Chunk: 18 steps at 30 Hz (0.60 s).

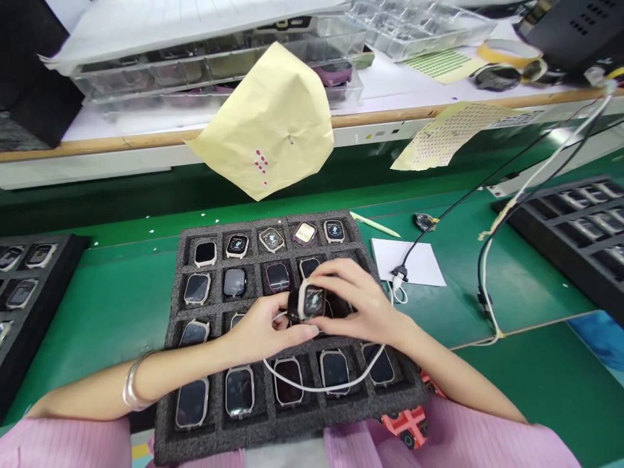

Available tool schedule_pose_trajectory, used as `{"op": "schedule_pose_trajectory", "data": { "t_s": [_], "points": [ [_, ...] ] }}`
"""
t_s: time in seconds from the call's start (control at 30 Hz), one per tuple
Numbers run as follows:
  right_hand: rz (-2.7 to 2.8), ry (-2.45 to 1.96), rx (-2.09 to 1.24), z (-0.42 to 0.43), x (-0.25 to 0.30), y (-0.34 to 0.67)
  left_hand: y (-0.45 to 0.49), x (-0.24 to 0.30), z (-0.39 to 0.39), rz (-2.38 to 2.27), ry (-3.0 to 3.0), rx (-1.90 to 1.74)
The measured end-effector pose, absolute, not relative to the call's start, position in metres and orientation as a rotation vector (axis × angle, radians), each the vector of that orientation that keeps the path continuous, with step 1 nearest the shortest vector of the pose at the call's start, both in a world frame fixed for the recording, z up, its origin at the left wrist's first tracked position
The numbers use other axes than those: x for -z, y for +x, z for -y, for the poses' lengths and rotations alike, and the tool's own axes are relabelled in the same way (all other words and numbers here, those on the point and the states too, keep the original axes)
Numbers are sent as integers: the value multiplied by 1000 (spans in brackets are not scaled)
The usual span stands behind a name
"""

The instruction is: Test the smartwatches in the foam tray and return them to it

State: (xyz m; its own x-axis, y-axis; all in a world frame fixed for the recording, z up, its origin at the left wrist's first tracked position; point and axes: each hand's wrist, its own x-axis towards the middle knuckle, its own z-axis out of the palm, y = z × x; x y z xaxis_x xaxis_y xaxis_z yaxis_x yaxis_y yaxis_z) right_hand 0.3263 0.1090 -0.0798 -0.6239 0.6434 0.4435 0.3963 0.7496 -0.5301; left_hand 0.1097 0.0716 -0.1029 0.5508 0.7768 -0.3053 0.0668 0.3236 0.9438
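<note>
My right hand (358,299) is closed round the edges of a smartwatch case (312,300) without a strap, its lit screen facing up. My left hand (268,325) grips a small black charging puck (293,307), held against the back of that watch. From the puck a white cable (322,389) loops down over the tray. Both hands are above a dark grey foam tray (292,426), whose compartments hold several strapless watches. Some back-row watches, such as one with a yellowish face (305,232), have lit screens; front-row ones, like this watch (240,391), are dark.
More foam trays of watches stand at left (43,312) and right (550,247). A white paper (414,262), a pale green pen (375,225) and cables (482,273) lie right of the tray. Clear plastic boxes (195,71) and yellow sticker sheets (273,123) are on the shelf behind.
</note>
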Motion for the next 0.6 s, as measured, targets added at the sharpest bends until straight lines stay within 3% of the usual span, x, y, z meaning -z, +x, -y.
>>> {"op": "schedule_pose_trajectory", "data": {
  "t_s": [0.27, 0.6],
  "points": [
    [2565, -1116, -462, -140, 79, 391, 104, 86, -77, -866, 1046, -533],
    [2919, -1003, -259, -156, 63, 319, 69, 89, -72, -816, 940, -483]
  ]
}}
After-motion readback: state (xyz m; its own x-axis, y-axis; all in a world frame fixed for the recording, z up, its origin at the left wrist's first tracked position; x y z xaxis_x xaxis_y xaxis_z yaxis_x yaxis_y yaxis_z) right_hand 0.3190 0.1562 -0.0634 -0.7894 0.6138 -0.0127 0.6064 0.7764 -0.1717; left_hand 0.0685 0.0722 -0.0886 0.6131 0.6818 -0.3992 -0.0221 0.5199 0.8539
